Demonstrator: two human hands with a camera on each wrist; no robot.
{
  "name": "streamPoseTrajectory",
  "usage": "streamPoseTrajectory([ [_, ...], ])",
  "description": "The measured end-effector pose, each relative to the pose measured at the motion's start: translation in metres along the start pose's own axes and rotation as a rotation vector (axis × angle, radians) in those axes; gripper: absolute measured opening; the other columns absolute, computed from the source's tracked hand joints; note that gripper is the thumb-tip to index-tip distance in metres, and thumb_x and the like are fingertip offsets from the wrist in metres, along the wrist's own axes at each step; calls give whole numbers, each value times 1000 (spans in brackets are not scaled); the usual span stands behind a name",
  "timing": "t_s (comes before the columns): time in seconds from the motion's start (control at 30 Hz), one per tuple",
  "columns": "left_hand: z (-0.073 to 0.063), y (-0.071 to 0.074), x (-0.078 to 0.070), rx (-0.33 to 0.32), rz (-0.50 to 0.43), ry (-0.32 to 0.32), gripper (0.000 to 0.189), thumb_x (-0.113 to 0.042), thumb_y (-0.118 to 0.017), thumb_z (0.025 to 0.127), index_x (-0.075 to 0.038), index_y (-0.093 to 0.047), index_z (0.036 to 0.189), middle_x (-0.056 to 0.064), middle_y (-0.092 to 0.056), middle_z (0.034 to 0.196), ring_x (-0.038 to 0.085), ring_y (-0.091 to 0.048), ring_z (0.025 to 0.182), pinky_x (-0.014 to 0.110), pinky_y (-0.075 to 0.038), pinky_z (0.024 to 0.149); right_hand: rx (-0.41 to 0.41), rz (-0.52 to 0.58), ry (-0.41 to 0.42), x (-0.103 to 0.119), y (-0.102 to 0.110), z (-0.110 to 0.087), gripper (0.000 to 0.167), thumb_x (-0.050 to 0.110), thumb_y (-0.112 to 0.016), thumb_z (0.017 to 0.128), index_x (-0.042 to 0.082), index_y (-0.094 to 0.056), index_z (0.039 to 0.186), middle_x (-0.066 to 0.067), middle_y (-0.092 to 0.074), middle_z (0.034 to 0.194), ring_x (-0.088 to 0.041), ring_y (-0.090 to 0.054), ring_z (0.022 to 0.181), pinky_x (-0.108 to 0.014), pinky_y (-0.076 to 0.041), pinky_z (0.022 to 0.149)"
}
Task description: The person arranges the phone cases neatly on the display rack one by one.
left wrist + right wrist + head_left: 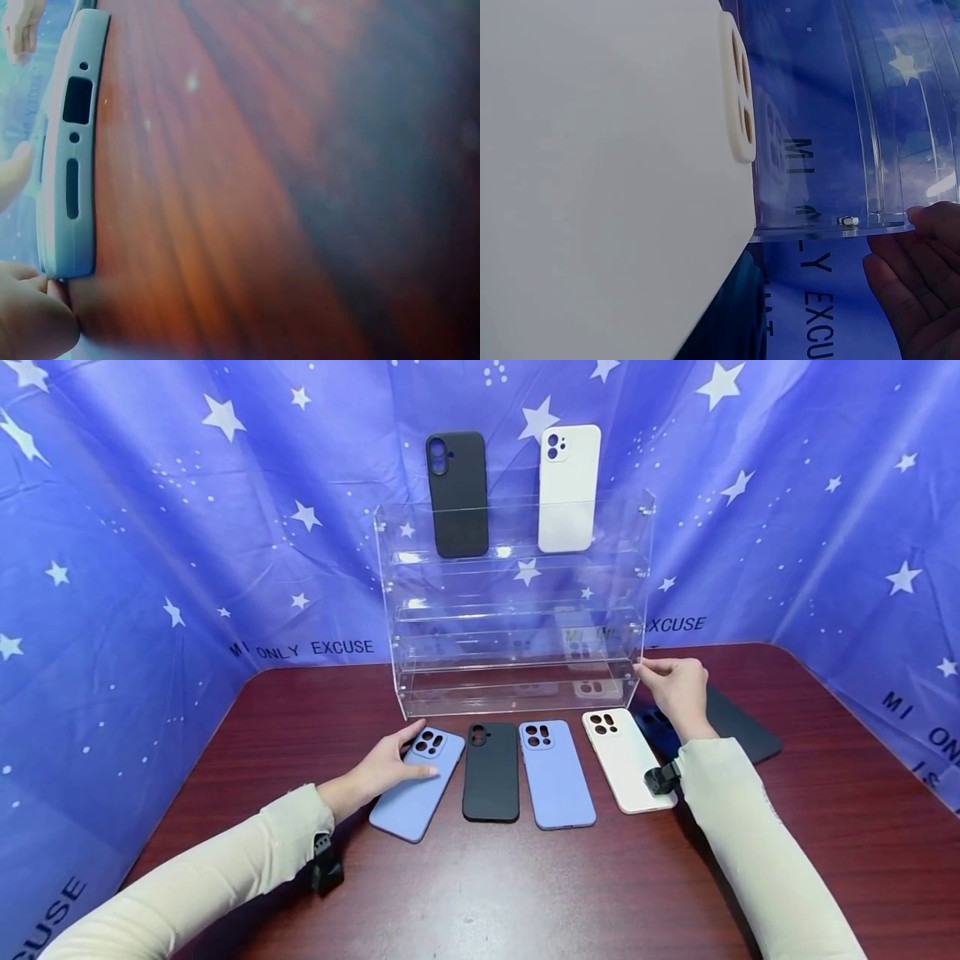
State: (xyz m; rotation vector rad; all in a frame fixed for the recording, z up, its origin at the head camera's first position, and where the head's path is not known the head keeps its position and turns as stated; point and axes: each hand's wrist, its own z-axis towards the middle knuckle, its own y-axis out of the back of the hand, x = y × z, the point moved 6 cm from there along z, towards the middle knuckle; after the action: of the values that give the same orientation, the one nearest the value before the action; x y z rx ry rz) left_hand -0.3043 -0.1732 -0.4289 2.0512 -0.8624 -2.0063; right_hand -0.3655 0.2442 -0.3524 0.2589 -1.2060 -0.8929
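Note:
My right hand point(678, 689) pinches the lower right edge of a clear acrylic display rack point(517, 700) between thumb and fingers. In the right wrist view, the rack's side panel point(817, 234) meets the fingertips. A light blue phone case point(411, 797) lies slantwise on the table under my left hand point(382, 768). The left fingers touch its left edge, and the thumb extends over its back. Its bottom edge with port cutouts point(75, 142) faces the left wrist camera. A white phone case point(626, 768) lies below my right hand, partly covered by the wrist camera.
A black phone case point(491, 777) and another light blue case point(558, 781) lie mid-table. On the rack's top tier stand a black case point(459, 493) and a white case point(568, 489). A dark blue case point(651, 727) and a dark flat item point(742, 727) lie near the right forearm.

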Motion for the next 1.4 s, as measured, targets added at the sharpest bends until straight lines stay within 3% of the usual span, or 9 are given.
streamPoseTrajectory([
  [0.23, 0, -4, -7, 15, 82, -46, 92, -13, -81, 74, 5, -25, 145, 23, -28, 150, 33, -28, 137, 47, -29, 107, -5, 2, 20, 1, 0, 1, 23, 21, -70, 85, 4, -73, 101, -15, -71, 89, -12, -58, 74, -21, -39, 66],
  [0.47, 0, -3, -11, -41, 222, -80, 90, -17, -84, 70, 4, -34, 142, 24, -35, 146, 38, -30, 134, 50, -27, 108, 18, 4, 15, 1, 0, 0, 24, 21, -69, 86, 3, -73, 102, -17, -70, 90, -28, -63, 85, -25, -39, 67],
  [0.67, -3, -2, -18, -91, 258, -106, 94, -13, -86, 66, 5, -34, 142, 24, -36, 144, 36, -35, 132, 48, -31, 106, 34, 5, 6, 2, 0, -1, 25, 22, -68, 87, 2, -73, 101, -18, -70, 93, -30, -62, 87, -27, -38, 68],
  [0.83, -4, 0, -22, -143, 285, -72, 97, -13, -88, 63, 4, -35, 142, 24, -42, 139, 35, -44, 124, 47, -38, 100, 26, -5, 5, 2, 1, 0, 25, 24, -67, 87, 3, -73, 100, -17, -70, 94, -26, -60, 81, -25, -38, 63],
  [1.07, -2, 5, -22, -147, 366, 18, 94, -22, -86, 68, 7, -35, 141, 26, -47, 135, 32, -50, 118, 44, -43, 94, 23, -9, 11, 1, 2, 0, 25, 22, -68, 87, 2, -73, 101, -18, -70, 92, -25, -59, 83, -25, -37, 65],
  [1.2, 0, 12, -20, -157, 328, 55, 81, -21, -83, 72, 9, -43, 135, 24, -61, 119, 26, -60, 99, 39, -49, 83, 27, -11, 8, 0, 1, 0, 25, 23, -68, 87, 3, -73, 102, -18, -70, 92, -20, -56, 77, -24, -36, 63],
  [1.4, 4, 24, -20, -185, 167, 58, 50, -13, -73, 81, 9, -57, 123, 21, -67, 104, 16, -58, 83, 28, -50, 71, 28, -11, 19, 2, 1, 0, 26, 24, -68, 87, 3, -73, 101, -17, -70, 92, -21, -58, 76, -23, -36, 59],
])
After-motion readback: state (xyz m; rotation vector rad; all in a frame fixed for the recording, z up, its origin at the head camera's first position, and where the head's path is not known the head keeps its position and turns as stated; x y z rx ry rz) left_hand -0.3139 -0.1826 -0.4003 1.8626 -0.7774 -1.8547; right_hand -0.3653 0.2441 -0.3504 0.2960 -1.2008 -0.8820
